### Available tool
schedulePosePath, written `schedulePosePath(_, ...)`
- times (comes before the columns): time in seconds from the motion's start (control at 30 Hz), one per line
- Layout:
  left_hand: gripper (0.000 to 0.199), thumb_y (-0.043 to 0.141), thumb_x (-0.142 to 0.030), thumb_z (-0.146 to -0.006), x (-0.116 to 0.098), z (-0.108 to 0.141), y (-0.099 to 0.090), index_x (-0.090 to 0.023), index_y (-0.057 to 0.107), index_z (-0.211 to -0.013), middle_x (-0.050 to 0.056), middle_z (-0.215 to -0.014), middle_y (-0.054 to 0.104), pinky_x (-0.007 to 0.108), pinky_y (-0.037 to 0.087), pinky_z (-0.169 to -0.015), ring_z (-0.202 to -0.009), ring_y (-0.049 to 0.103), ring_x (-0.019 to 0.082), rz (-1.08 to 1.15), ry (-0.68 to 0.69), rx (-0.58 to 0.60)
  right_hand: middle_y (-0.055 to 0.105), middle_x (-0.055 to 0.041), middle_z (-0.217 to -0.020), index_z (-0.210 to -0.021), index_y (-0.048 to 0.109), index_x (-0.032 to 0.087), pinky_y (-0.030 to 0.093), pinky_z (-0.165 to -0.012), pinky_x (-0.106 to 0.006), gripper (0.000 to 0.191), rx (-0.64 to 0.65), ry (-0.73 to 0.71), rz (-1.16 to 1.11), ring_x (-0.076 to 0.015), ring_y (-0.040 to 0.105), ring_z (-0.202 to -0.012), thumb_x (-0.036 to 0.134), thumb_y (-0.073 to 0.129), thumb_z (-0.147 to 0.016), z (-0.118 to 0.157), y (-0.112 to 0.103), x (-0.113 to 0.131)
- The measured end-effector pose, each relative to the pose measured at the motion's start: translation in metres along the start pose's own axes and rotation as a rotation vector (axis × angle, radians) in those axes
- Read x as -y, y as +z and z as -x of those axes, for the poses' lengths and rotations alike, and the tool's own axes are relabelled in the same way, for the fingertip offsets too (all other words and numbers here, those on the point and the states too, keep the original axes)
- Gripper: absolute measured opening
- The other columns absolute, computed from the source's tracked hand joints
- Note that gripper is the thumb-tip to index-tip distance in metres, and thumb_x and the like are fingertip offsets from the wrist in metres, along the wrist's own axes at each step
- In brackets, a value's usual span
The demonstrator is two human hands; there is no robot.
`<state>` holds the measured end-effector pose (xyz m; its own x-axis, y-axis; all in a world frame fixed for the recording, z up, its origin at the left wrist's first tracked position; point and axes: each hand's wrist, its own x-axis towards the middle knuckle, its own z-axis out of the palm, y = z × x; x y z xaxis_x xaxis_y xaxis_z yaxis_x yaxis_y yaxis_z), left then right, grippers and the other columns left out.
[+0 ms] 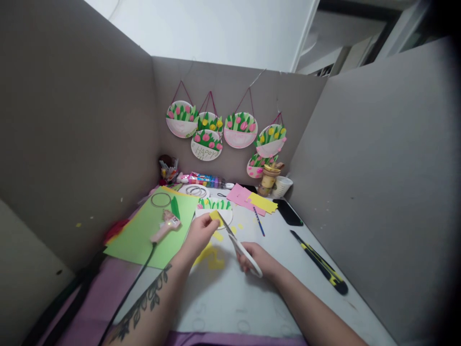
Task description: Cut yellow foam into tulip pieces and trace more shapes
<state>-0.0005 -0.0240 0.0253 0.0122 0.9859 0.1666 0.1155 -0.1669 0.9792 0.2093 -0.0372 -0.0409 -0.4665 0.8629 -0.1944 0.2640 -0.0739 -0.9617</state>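
Between the fingertips of my left hand (202, 231) is a small piece of yellow paper (215, 217). My right hand (252, 258) grips white-handled scissors (236, 242), whose blades reach up to the yellow piece's right edge. Just behind my hands lies a white paper plate piece (225, 218) with green leaves and a few coloured flowers. Yellow paper scraps (216, 257) are scattered on the white table below and beside my left hand.
Green sheets (144, 235) on the left carry a pink glue gun (166, 229) with its cord. Pink paper (239, 196), yellow paper (262, 203), a blue pencil (259, 222), a phone (288, 212) and a cutter knife (320, 264) lie right. Decorated plates (240, 137) hang behind.
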Motion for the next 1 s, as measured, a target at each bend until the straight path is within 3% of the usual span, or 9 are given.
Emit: schedulePosePath(1.0, 0.024, 0.053, -0.032, -0.074, 0.0040, -0.0008, 0.0011, -0.018, 0.040, -0.060, -0.005, -0.059, 0.034, 0.022, 0.026, -0.053, -0.057, 0.033, 0.010, -0.038, 0.036, 0.024, 0.054, 0.0023, -0.053, -0.064, 0.052, 0.016, 0.037, -0.047, -0.020, 0.009, -0.007, 0.001, 0.003, -0.0101, 0.049, -0.049, 0.016, 0.052, -0.055, -0.0017, -0.0018, -0.0042)
